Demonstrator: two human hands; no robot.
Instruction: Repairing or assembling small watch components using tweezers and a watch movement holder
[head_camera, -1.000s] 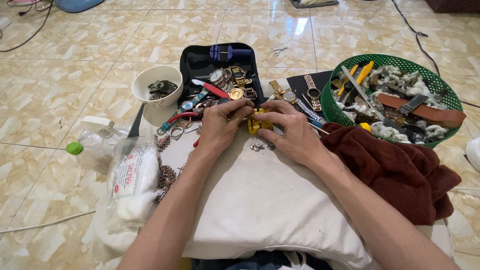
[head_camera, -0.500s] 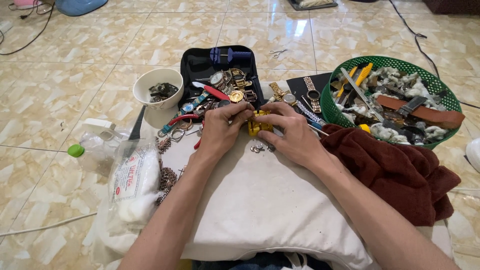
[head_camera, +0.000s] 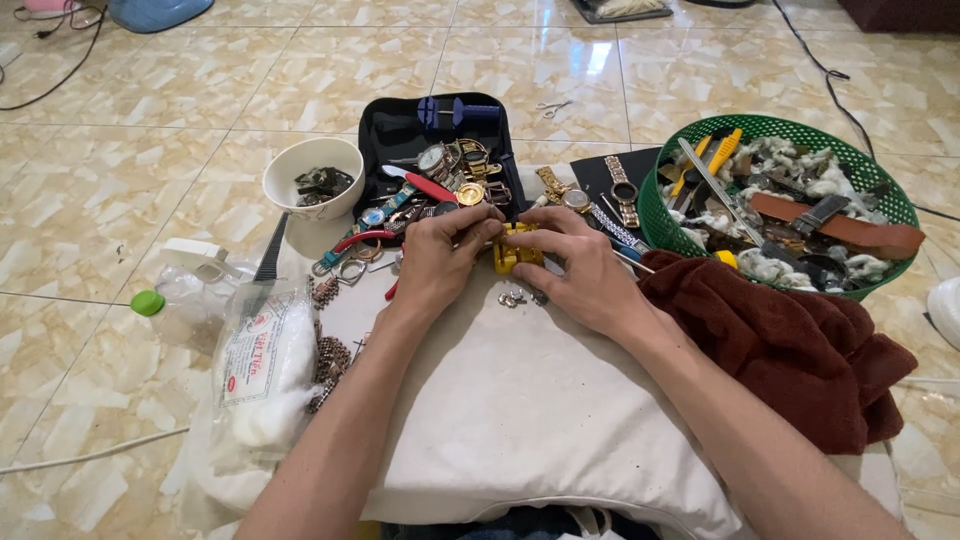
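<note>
Bending over a white cushion (head_camera: 520, 410), the person has both hands closed in on a small yellow tool (head_camera: 517, 250) that sits at the cushion's far edge. The left hand (head_camera: 440, 262) curls around its left side, fingers bent and pinching at the top of it; the right hand (head_camera: 580, 268) cups it from the other side, thumb and fingertips pressed against the yellow body. A few small metal pieces (head_camera: 515, 298) lie on the cushion just beside the tool, between the two wrists. Just beyond the hands an open black case (head_camera: 400, 135) holds a jumble of watches, with a white bowl (head_camera: 312, 178) to its left. A green basket (head_camera: 770, 130) full of tools and straps stands to the right, and a dark red towel (head_camera: 790, 340) lies bunched against the right forearm.
</note>
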